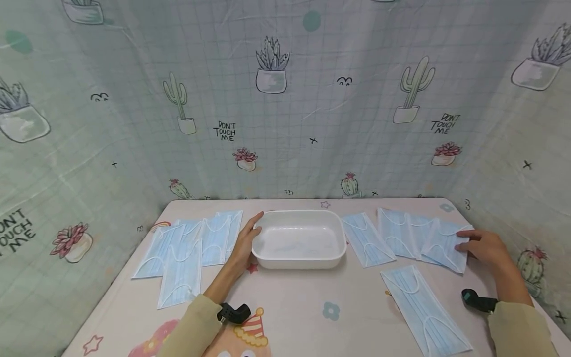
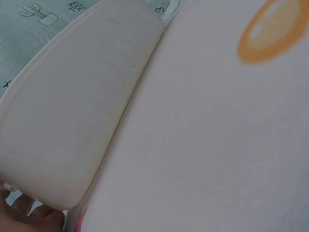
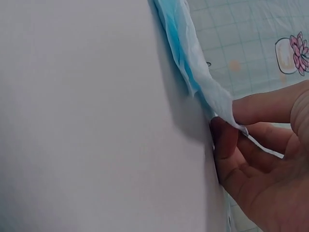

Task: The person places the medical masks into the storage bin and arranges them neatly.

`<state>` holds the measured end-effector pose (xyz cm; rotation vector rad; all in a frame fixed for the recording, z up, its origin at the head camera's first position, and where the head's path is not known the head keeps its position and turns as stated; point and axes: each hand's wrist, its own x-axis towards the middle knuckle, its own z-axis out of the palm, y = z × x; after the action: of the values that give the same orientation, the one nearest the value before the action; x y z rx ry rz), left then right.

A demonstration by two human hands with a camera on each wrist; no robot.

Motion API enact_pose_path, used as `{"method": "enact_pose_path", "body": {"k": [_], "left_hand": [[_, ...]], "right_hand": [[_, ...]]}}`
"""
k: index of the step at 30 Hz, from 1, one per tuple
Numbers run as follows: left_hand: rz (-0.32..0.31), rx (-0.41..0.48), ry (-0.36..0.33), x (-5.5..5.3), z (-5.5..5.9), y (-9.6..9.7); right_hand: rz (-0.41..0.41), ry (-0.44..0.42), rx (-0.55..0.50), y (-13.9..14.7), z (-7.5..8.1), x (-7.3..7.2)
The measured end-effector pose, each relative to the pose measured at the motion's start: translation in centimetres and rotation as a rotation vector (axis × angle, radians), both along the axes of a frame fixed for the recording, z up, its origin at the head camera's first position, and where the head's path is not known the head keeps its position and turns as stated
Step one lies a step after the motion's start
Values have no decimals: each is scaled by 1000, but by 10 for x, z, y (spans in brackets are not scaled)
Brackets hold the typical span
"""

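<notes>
Across a cloth backdrop [image 1: 294, 111] printed with cacti, "DON'T TOUCH ME" appears in black capitals beyond a pale table [image 1: 290, 312], where a white tray [image 1: 299, 264] sits toward the far edge, long axis left to right. Blue masks [image 1: 180, 277] flank it. A person's left hand [image 1: 243, 246] grips its left end, fingers bent; the right hand [image 1: 488, 249] pinches an overlapping mask [image 1: 439, 245] at the right, its long axis unclear.

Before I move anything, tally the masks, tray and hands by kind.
Blue masks: at least 9; overlaps hide the exact count
White tray: 1
Hands, left hand and right hand: 2
Total: at least 12
</notes>
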<state>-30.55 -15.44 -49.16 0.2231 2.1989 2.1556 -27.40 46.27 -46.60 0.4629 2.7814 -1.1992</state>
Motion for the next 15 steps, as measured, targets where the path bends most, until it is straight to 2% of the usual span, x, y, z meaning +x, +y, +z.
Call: {"method": "enact_pose_path", "body": {"k": [4, 15], "left_hand": [[-2, 3, 0, 0, -2, -2], [-1, 13, -9, 1, -2, -2]], "right_hand": [[-15, -14, -42, 3, -4, -3], [30, 86, -68, -1, 4, 2]]}}
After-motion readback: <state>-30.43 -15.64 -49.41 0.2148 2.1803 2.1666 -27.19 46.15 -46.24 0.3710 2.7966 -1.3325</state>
